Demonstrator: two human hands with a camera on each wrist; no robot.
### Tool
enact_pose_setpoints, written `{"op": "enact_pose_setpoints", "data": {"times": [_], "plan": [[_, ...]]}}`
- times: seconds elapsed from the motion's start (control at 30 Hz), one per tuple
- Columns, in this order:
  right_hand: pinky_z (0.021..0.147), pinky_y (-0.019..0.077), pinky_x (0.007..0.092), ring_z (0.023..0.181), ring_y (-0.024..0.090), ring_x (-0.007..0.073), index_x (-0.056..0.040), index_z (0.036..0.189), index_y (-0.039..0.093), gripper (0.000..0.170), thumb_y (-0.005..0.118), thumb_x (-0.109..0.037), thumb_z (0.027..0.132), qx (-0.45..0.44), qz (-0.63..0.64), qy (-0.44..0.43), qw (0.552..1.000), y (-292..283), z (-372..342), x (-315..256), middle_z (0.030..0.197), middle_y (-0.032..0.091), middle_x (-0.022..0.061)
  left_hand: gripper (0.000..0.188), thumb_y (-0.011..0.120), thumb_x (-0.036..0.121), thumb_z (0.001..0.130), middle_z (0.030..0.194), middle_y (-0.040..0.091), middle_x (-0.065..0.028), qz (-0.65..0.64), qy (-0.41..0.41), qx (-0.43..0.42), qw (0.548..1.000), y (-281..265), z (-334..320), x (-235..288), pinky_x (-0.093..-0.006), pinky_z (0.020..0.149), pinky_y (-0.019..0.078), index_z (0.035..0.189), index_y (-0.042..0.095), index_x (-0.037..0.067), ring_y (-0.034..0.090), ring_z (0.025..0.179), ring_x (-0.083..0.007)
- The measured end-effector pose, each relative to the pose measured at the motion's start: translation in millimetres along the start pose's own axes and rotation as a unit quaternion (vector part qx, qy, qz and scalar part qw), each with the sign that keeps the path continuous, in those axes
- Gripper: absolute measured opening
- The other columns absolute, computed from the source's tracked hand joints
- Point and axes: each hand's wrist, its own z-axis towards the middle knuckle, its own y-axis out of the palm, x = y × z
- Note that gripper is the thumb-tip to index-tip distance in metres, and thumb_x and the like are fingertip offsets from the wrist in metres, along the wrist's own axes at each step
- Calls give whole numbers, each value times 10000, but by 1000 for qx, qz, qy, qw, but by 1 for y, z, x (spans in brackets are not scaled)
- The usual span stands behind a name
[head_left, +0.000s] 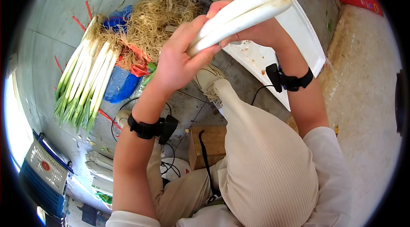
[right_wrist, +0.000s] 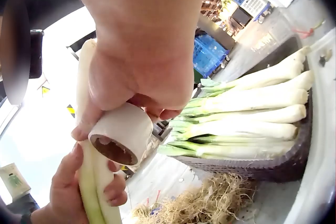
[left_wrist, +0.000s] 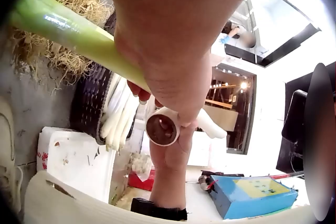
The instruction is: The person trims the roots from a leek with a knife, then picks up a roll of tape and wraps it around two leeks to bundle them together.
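Observation:
Two thick white leek stalks lie side by side across both hands. My left hand grips them, its thumb along the near side. My right hand is under and behind the stalks farther along, its thumb against them. In the right wrist view, a white roll with a brown core is held in the right hand, against the stalks. The left hand is curled round them just below the roll. A green part of a leek extends past the left hand in the left wrist view.
Trimmed leeks fill a dark basket beside a white tray. Cut roots are heaped on the floor near rooted leeks and a blue bag. A cardboard box stands by the legs.

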Motion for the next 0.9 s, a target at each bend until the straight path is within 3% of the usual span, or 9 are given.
{"op": "enact_pose_setpoints", "data": {"times": [0.1,0.17,0.3,0.37,0.5,0.57,0.67,0.8,0.9], "plan": [[774,553,267,974,632,92,-71,1237,631,537,866,-84,754,1,-3,-16,1000,1,-2,0,1096,680,12,556,764,180,839,1102,640,-152,-51,-38,-14,998,0,0,0,-356,867,507,1328,564,6,624,995,-263],[869,540,314,1020,656,147,-66,1225,660,528,874,-183,757,32,-10,-5,999,0,-4,4,1111,701,34,543,752,186,865,1126,645,-138,-97,-72,-16,993,-1,0,-2,-344,876,497,1335,555,-4,619,1009,-237],[911,519,331,1070,640,162,-75,1259,645,564,870,-234,767,18,-66,2,998,-6,-8,5,1136,693,43,532,742,180,883,1133,639,-113,-123,-82,-20,989,-6,3,2,-324,876,488,1341,548,-8,604,1010,-203],[869,544,302,1042,632,117,-55,1331,593,565,822,-134,820,-6,-93,-32,995,-7,-9,3,1218,657,32,534,742,172,889,1141,627,-72,-190,-155,-73,967,-13,7,12,-289,875,479,1353,545,-4,579,1015,-158],[885,546,311,1067,632,124,-51,1326,601,541,806,-107,828,-13,-144,-30,989,-8,-7,-8,1230,663,39,529,739,169,897,1144,612,-36,-264,-182,-73,944,-18,6,10,-257,867,470,1357,542,0,557,1009,-117],[889,549,315,1061,642,135,-55,1314,616,511,788,-79,834,-7,-188,-90,978,-8,-3,-12,1223,672,49,532,732,174,907,1157,611,-23,-253,-185,-91,945,-24,7,12,-245,861,469,1373,537,10,552,1003,-93],[940,501,376,1071,643,207,-116,1243,681,484,825,-209,791,16,-168,-71,983,-3,1,-11,1154,699,52,549,734,164,902,1145,617,-27,-289,-213,-75,930,-27,6,9,-245,849,469,1388,531,8,554,994,-87],[930,505,376,1056,648,204,-121,1226,696,453,818,-178,793,27,-198,-115,973,-1,12,-9,1114,716,36,569,723,187,909,1117,625,-32,-337,-220,-92,911,-34,9,1,-253,839,475,1403,516,-3,560,962,-89],[810,568,306,1005,674,157,-88,1288,653,484,775,-55,821,-1,-224,-102,969,0,19,-13,1197,689,59,511,672,258,945,1086,639,-51,-386,-210,-169,882,-41,16,-4,-268,825,485,1357,549,-19,576,905,-112]]}}
